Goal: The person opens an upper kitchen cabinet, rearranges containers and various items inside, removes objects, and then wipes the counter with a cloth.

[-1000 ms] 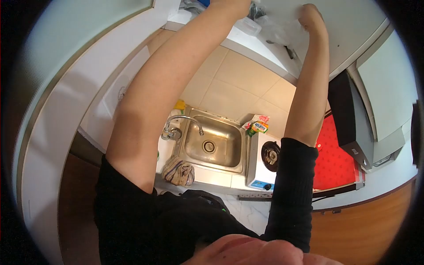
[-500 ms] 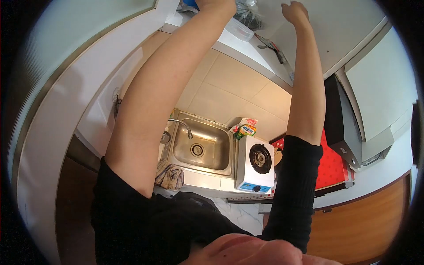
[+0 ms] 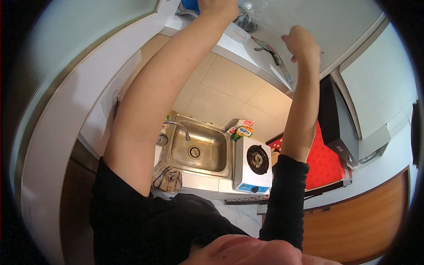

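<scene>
The largest thing above you is the pale panel (image 3: 349, 31), smooth and flat, and beside it runs the white shelf (image 3: 229, 51) with its long straight edge. Below it you have the steel sink (image 3: 212, 154), shiny, square with rounded corners, and next to it the white stove (image 3: 241, 170), a box with a round black burner on the top. The cloth (image 3: 168, 178) is soft, crumpled and striped; it lies near the sink. Your right hand (image 3: 302, 44) is in front of the panel, the fingers curled inward. Your left hand (image 3: 219, 6) is over the shelf. Just beside it in the view is the bag (image 3: 247, 21), thin, clear plastic with something dark inside, on the shelf; near it lies the box (image 3: 237, 33), clear and low, and then a narrow dark tool (image 3: 274, 56) (perhaps of metal, I am not certain).

The upper border cuts your left hand, so I cannot tell how narrow its grip is, or if it holds or touches the bag. For your right hand, the fingers are turned away, and I also cannot tell whether something thin is between them. The blue thing (image 3: 190, 5) is partly outside the view.

Compared with half a second before, your right hand is lower in the view, while your left hand has stayed near the same place.
</scene>
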